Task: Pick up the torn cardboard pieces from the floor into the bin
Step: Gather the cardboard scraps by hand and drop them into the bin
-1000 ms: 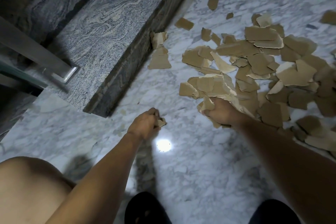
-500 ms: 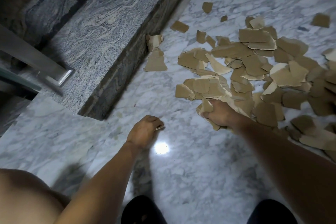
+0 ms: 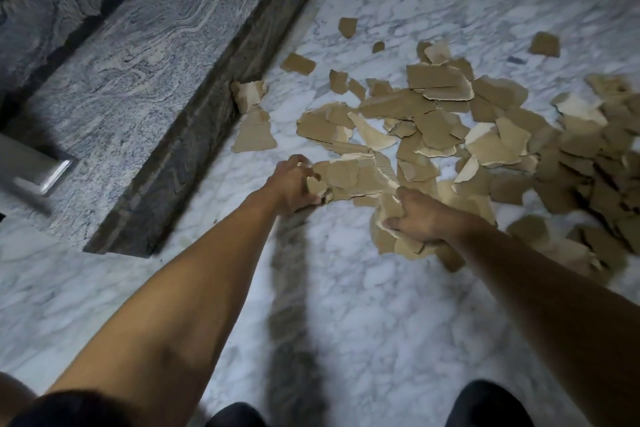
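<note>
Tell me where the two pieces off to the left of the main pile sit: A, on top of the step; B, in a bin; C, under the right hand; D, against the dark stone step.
D: the two pieces lie on the marble floor at the foot of the step, the upper one leaning on its dark edge.

A white marble floor with grey veining is seen across most of the frame. A grey granite step with a dark edge is set diagonally in the upper left. A shiny metal rail is glimpsed at the left edge.
</note>
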Tool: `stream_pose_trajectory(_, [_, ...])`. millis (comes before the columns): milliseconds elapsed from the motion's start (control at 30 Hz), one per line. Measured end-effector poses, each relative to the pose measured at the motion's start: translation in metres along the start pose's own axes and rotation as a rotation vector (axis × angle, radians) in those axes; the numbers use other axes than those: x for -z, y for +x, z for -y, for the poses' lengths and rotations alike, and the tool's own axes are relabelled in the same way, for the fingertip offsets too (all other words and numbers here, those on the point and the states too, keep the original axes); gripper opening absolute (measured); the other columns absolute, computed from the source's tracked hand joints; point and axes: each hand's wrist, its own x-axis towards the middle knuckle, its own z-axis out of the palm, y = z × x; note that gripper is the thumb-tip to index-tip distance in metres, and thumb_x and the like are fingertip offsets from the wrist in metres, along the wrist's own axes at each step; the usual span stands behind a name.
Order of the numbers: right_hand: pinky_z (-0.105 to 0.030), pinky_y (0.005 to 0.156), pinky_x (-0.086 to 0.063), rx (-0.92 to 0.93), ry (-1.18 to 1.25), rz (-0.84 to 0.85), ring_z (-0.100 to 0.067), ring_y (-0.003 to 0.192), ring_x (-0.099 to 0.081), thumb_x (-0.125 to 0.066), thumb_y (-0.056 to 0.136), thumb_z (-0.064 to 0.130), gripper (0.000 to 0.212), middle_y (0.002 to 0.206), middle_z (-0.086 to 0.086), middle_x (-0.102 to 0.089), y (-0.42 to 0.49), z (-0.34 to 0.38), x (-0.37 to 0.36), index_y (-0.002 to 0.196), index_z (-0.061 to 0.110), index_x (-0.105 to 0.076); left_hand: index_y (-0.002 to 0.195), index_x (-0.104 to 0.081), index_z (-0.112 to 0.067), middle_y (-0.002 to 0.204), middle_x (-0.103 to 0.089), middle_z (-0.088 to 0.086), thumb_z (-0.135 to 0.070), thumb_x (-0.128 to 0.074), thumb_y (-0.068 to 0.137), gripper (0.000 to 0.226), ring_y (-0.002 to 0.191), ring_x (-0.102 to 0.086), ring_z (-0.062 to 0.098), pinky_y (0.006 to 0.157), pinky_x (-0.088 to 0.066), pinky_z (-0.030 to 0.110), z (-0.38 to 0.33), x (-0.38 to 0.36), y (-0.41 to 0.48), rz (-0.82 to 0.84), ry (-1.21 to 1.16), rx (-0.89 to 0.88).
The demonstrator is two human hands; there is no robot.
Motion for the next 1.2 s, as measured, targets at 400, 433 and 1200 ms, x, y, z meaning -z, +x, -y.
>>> stream_pose_trajectory(400, [-0.05, 0.101, -0.029, 0.22, -0.523, -0.29, -0.031, 0.12, -0.043, -0.057, 0.088, 0.032, 0.047, 0.13, -0.006, -0.046, -0.011, 0.003, -0.063, 0.13, 0.016, -0.043, 0.111, -0.05, -0.012, 0.109, -0.045, 0.01, -0.028, -0.063, 0.092, 0.028, 0.085, -0.056, 0.032, 0.069, -0.037, 0.031, -0.004, -0.038, -0.041, -0.145, 0.049, 0.025])
stream_pose_trajectory(433, [-0.049, 0.101, -0.03, 0.218, -0.513, -0.254, -0.032, 0.12, -0.043, -0.057, 0.089, 0.03, 0.045, 0.131, -0.008, -0.044, -0.01, 0.006, -0.062, 0.129, 0.016, -0.042, 0.106, -0.047, -0.013, 0.107, -0.047, 0.008, -0.029, -0.061, 0.093, 0.025, 0.083, -0.054, 0.03, 0.068, -0.035, 0.031, -0.004, -0.038, -0.045, -0.13, 0.012, 0.034])
stream_pose_trajectory(1200, [-0.048, 0.078, -0.061, -0.111, 0.276, 0.158, -0.027, 0.085, -0.07, -0.084, 0.062, 0.042, 0.06, 0.1, -0.007, -0.071, -0.021, -0.039, 0.022, 0.112, 0.016, -0.063, 0.087, -0.062, -0.028, 0.083, -0.069, 0.004, -0.035, -0.065, 0.084, 0.008, 0.081, -0.066, 0.029, 0.068, -0.055, 0.035, -0.03, -0.033, -0.05, -0.001, -0.135, 0.13])
